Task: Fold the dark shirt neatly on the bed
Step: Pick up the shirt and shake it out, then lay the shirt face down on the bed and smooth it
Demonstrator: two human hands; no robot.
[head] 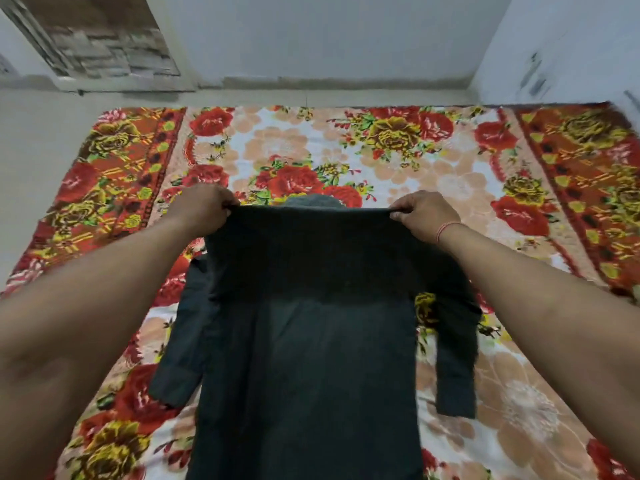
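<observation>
Red, yellow and peach flowers cover the bed (114,188). On that side the left hand (204,211) pinches one shoulder corner of the shirt (311,306), fingers curled tight on the cloth. Below it the left sleeve (180,348) droops and seems to lie on the bed. The dark grey shirt is stretched between both hands over the middle of the bed, its body running down toward the camera. The right sleeve (457,368) trails beside it. The right hand (424,216) clamps the other shoulder corner the same way. A red thread (446,230) circles that wrist.
</observation>
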